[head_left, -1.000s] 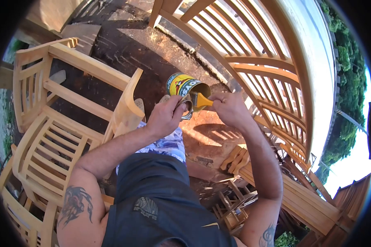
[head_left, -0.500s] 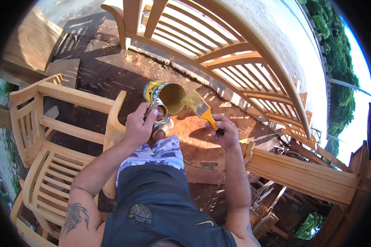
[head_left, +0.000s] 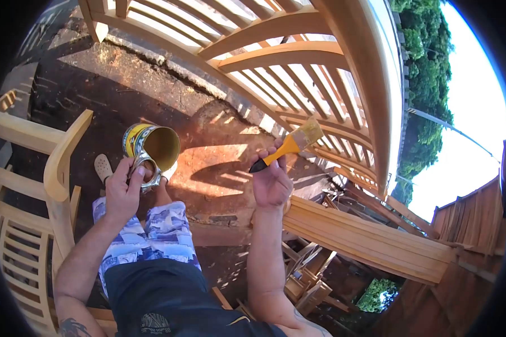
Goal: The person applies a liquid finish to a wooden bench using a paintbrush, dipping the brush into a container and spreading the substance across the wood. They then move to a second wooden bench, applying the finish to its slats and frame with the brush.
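My left hand (head_left: 123, 188) grips a shiny metal ring-shaped piece (head_left: 154, 178) at the near side of a yellow-labelled paint can (head_left: 132, 139). The can tilts so its mouth faces right, and its inside looks yellowish brown. In my right hand (head_left: 273, 184) is a paintbrush (head_left: 289, 146) with a yellow and black handle, held with fingers around the handle. Its bristles, coated yellowish, point up and right. They overlap the slatted back of a large wooden bench (head_left: 371, 73) in this view.
An unpainted wooden armchair (head_left: 59, 168) stands close on my left. Stacked wooden boards (head_left: 365, 236) extend to the right, with wooden furniture frames (head_left: 309, 281) below them. My feet are on reddish-brown ground (head_left: 152, 84) in patchy sunlight. Trees (head_left: 424, 112) show beyond the bench.
The brush has moved from the can's mouth up and to the right, toward the bench back, and its bristles now point up-right. My view has shifted right; the can remains in my left hand.
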`<state>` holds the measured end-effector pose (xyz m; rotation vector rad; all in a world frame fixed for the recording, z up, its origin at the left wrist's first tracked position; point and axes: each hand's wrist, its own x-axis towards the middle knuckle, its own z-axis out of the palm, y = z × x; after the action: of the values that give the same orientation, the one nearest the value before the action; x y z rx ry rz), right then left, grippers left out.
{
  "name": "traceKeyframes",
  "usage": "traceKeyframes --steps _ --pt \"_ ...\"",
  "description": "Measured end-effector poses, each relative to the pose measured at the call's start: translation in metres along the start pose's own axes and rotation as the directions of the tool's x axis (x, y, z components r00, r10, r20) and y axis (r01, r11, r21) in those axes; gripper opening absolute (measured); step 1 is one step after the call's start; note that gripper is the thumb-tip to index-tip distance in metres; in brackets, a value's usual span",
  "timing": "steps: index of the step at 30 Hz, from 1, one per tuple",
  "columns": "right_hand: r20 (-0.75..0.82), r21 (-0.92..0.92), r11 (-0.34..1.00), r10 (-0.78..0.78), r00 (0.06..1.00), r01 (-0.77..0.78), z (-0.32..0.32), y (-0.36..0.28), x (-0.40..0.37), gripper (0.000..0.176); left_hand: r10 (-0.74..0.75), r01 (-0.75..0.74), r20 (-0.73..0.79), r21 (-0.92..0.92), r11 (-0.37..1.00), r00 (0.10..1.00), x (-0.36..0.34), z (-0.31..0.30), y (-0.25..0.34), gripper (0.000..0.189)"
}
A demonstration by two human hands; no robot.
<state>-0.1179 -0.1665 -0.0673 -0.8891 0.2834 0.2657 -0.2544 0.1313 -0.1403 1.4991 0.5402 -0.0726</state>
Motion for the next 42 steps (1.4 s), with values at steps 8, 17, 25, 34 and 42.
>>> traceKeyframes --steps 8,17,25,34,42 --pt "0.039 -0.238 0.936 -0.256 0.966 0.258 -0.008 -0.088 0.058 0.036 0.025 -0.016 0.061 -0.151 0.988 0.998 0.013 0.05 -0.041 0.019" --pt "0.002 -0.342 0.878 -0.357 0.934 0.336 -0.027 -0.136 0.068 0.036 0.016 -0.02 -0.02 -0.222 0.975 1.0 0.013 0.039 -0.053 0.02" --pt "-0.01 -0.464 0.773 -0.494 0.869 0.433 0.018 -0.131 0.094 0.019 -0.067 0.054 -0.039 -0.277 0.959 0.997 0.001 0.016 -0.065 0.019" --pt "0.152 -0.616 0.667 -0.42 0.894 0.418 0.103 -0.022 0.081 0.038 -0.038 0.027 -0.039 -0.271 0.962 0.999 -0.009 0.001 -0.068 0.019" --pt "-0.191 -0.603 0.717 -0.555 0.809 0.35 0.004 -0.098 0.054 0.024 -0.015 0.004 -0.042 -0.252 0.968 0.999 -0.009 -0.005 -0.063 0.018"
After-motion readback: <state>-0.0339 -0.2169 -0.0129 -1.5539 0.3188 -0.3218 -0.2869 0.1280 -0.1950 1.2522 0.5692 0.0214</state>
